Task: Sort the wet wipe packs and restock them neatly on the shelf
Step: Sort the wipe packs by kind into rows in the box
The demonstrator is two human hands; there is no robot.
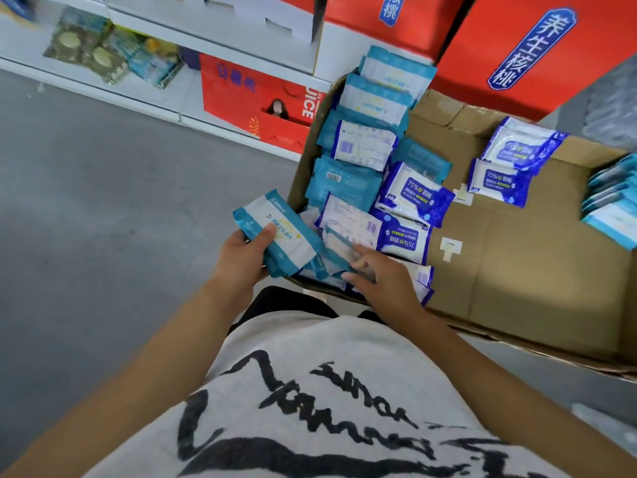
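Observation:
My left hand (pixel 243 251) grips a small stack of teal wet wipe packs (pixel 282 232) just outside the near left corner of a shallow cardboard box (pixel 537 270). My right hand (pixel 382 276) reaches into that corner and pinches another teal pack (pixel 336 244) lying among the loose ones. Several teal packs (pixel 365 115) are piled along the box's left side. Dark blue 75% alcohol wipe packs (pixel 415 193) lie beside them, and two more (pixel 510 160) sit toward the far right. A row of teal packs (pixel 612 201) stands at the right edge.
White shelves (pixel 144 98) run along the left with teal and green packs (pixel 113 55) on the bottom level. A red juice carton (pixel 255 98) sits on the shelf beside the box. Large red cartons (pixel 510 53) stand behind the box. Grey floor (pixel 103 208) spreads to the left.

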